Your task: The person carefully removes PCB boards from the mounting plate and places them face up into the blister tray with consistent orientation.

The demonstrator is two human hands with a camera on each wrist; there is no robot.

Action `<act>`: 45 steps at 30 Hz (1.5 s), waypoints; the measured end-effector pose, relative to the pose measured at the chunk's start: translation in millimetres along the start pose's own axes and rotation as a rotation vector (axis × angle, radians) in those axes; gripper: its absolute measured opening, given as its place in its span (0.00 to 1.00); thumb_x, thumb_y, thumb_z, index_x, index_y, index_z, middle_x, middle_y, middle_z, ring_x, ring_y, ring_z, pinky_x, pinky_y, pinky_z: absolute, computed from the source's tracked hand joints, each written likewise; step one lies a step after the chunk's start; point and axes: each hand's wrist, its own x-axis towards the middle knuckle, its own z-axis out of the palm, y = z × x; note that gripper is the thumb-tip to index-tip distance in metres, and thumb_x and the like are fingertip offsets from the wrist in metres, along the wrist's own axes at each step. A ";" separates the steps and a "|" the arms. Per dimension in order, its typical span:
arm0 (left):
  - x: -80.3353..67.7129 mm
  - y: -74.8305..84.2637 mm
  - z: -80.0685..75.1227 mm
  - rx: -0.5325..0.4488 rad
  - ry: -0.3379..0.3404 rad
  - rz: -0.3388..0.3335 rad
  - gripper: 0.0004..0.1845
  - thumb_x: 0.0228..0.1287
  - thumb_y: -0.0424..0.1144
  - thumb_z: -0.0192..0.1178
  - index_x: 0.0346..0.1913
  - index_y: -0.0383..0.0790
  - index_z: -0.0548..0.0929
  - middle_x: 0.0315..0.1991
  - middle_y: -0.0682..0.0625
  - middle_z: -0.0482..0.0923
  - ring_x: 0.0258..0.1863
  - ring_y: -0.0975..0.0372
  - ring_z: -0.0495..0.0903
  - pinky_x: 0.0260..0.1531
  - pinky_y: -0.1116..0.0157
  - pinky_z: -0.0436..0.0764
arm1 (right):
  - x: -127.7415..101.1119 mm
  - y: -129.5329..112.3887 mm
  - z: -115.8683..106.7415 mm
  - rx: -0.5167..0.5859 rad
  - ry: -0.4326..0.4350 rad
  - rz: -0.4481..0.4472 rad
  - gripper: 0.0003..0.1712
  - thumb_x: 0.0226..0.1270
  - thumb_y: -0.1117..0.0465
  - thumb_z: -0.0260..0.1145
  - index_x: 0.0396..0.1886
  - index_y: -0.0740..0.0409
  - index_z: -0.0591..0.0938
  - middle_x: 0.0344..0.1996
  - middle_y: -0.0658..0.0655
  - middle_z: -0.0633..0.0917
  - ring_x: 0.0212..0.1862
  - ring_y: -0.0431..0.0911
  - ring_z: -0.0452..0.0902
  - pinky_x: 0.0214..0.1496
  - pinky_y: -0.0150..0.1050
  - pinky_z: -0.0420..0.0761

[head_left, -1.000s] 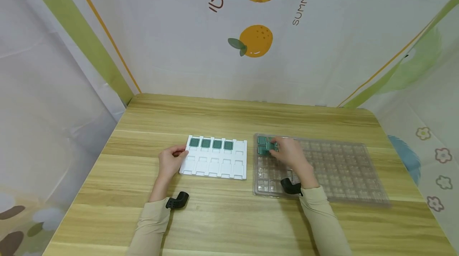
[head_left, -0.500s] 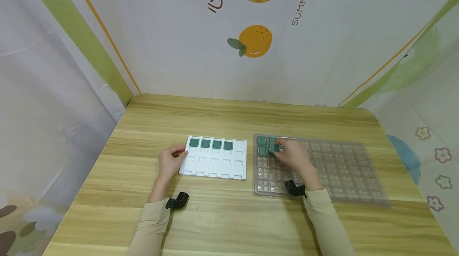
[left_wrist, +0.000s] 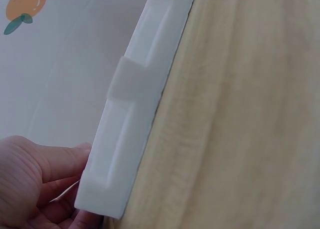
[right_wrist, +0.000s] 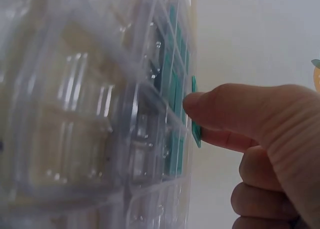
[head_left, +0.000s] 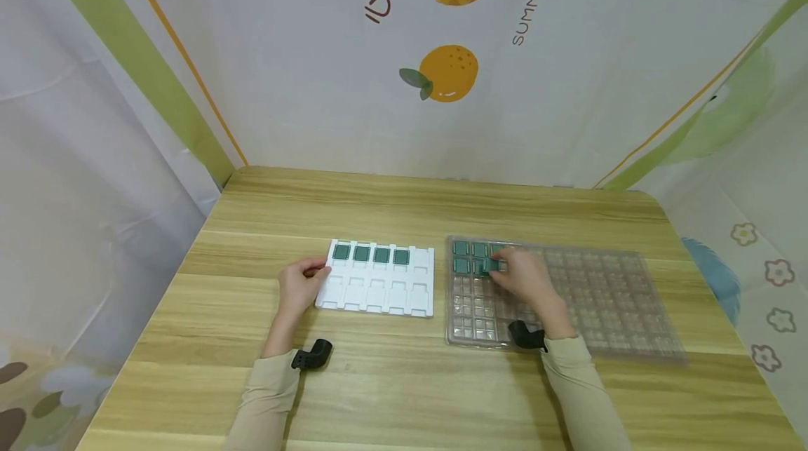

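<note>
The right hand [head_left: 527,277] pinches a green chip [right_wrist: 195,120] — tilted on edge just over the clear tray [head_left: 606,325]; the left hand [head_left: 299,286] grips the white tray [head_left: 379,293].

Four dark green square chips [head_left: 370,254] sit in one white moulded tray [head_left: 377,291]. One clear plastic grid tray [head_left: 600,297] shows about four more green squares [head_left: 461,248], partly hidden. Two hands.

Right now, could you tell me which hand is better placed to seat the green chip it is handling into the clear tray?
The right hand: it already pinches the green chip over the clear tray. The left hand merely holds the white tray's edge.
</note>
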 end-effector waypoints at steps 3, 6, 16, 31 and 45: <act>-0.2 -0.4 -0.3 -0.002 -0.002 -0.001 0.08 0.55 0.25 0.63 0.39 0.25 0.84 0.32 0.34 0.82 0.28 0.60 0.78 0.25 0.77 0.71 | -1.0 2.3 0.6 0.001 -0.011 0.011 0.17 0.51 0.61 0.73 0.40 0.65 0.84 0.25 0.57 0.83 0.18 0.41 0.68 0.19 0.36 0.68; -0.3 -0.7 -0.4 -0.002 -0.006 -0.009 0.08 0.55 0.25 0.63 0.39 0.25 0.84 0.33 0.34 0.82 0.28 0.59 0.78 0.25 0.77 0.71 | -1.8 4.3 0.7 0.010 -0.019 0.019 0.17 0.51 0.62 0.73 0.41 0.66 0.83 0.21 0.54 0.81 0.17 0.40 0.65 0.18 0.34 0.65; -1.3 -0.8 -1.0 0.000 -0.011 -0.013 0.08 0.56 0.25 0.62 0.39 0.25 0.84 0.34 0.34 0.82 0.30 0.57 0.78 0.26 0.76 0.71 | -3.3 7.7 -0.9 0.000 -0.025 0.029 0.17 0.51 0.62 0.73 0.40 0.65 0.83 0.23 0.56 0.82 0.19 0.42 0.66 0.21 0.38 0.68; -1.0 -0.8 -0.2 0.006 0.000 0.004 0.08 0.55 0.26 0.63 0.39 0.25 0.84 0.33 0.35 0.82 0.28 0.59 0.77 0.25 0.76 0.71 | -5.0 16.0 -0.4 -0.023 -0.038 0.028 0.15 0.52 0.62 0.72 0.39 0.65 0.82 0.28 0.60 0.85 0.25 0.49 0.77 0.24 0.42 0.74; -0.7 -0.3 -1.6 0.007 -0.012 0.005 0.09 0.55 0.26 0.63 0.39 0.25 0.84 0.33 0.35 0.83 0.29 0.58 0.78 0.26 0.76 0.71 | -2.4 19.1 -3.3 0.009 -0.098 0.047 0.16 0.54 0.63 0.71 0.41 0.67 0.83 0.32 0.62 0.85 0.27 0.48 0.79 0.26 0.43 0.76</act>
